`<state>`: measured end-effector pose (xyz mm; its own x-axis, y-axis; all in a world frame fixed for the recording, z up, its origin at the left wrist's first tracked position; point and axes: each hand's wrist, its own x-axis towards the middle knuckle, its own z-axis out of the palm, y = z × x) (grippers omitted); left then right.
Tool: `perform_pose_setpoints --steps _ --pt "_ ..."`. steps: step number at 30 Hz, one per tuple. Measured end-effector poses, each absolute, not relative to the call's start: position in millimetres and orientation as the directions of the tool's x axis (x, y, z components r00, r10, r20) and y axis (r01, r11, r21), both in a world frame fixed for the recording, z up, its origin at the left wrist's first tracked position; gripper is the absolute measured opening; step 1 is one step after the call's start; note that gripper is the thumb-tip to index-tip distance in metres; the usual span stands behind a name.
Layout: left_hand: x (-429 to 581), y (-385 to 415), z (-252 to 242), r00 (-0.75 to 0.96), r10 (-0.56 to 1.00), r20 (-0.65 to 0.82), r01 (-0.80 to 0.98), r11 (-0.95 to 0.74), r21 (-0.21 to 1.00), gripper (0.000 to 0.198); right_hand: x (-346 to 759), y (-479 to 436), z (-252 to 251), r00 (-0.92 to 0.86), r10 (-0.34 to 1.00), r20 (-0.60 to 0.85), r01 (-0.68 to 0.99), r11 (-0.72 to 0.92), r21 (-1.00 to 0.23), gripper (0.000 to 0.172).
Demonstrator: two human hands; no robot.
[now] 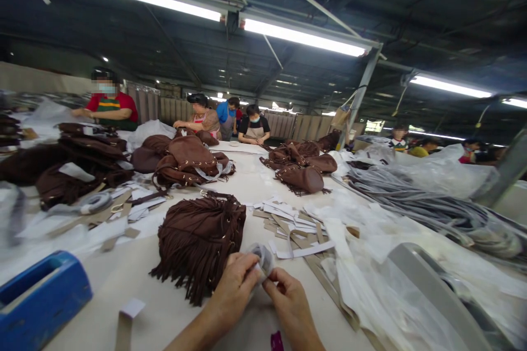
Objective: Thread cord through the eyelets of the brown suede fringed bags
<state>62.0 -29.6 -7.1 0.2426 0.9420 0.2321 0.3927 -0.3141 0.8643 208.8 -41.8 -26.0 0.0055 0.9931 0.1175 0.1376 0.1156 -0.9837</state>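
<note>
My left hand [235,279] and my right hand [288,299] meet low in the middle over a white table [173,307]. Both pinch a small grey roll of tape or paper [263,256] between their fingertips. Just beyond my hands lies a brown fringed suede bag [197,238], its fringe spilling toward me. My left hand nearly touches its fringe.
A blue tape holder [39,296] sits at the near left. Paper strips and tags [294,225] litter the middle. More brown bags [185,162] pile up farther back. Plastic sheets and grey cords [420,203] cover the right. Several other people [109,101] are at the table's far side.
</note>
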Motion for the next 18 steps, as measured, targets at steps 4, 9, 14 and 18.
perform_pose_setpoints --steps 4,9,14,18 --pt "64 -33 -8 0.259 0.929 0.264 0.397 -0.352 0.848 0.025 203 -48 -27 -0.091 0.982 -0.166 -0.330 -0.187 -0.925 0.022" --pt "66 -38 -6 0.279 0.937 0.209 0.376 -0.307 0.874 0.022 204 -48 -32 -0.205 0.957 -0.204 -0.541 -0.285 -0.792 0.046" --pt "62 -38 0 0.335 0.926 0.172 0.210 -0.252 0.945 0.027 212 -44 -35 -0.380 0.908 -0.175 -0.556 -0.375 -0.742 0.052" --pt "61 -35 -1 0.385 0.912 0.139 0.083 -0.184 0.979 0.022 216 -41 -39 -0.497 0.852 -0.164 -0.508 -0.439 -0.741 0.049"
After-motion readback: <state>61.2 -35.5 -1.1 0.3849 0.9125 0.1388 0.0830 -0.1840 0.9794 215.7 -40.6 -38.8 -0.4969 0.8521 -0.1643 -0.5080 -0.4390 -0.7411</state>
